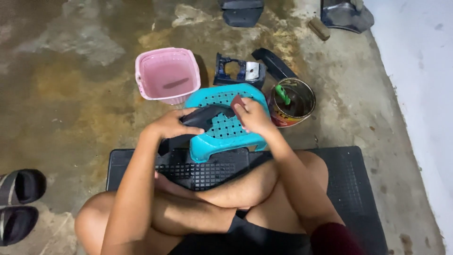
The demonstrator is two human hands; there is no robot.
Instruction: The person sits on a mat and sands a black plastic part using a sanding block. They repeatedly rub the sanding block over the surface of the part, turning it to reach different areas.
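Note:
I sit cross-legged on a black rubber mat (pixel 354 189). A turquoise plastic stool (pixel 222 137) stands in front of my legs. My left hand (pixel 170 125) grips a long black plastic part (pixel 203 118) that lies across the stool's perforated top. My right hand (pixel 252 115) presses a small dark red piece, like sandpaper (pixel 237 101), against the far end of that part.
A pink plastic basket (pixel 167 75) stands behind the stool on the stained concrete floor. To the right is an open tin (pixel 292 101) with a green-handled tool in it. Dark blue and black plastic panels (pixel 240 71) lie beyond. Black sandals (pixel 19 203) sit at left.

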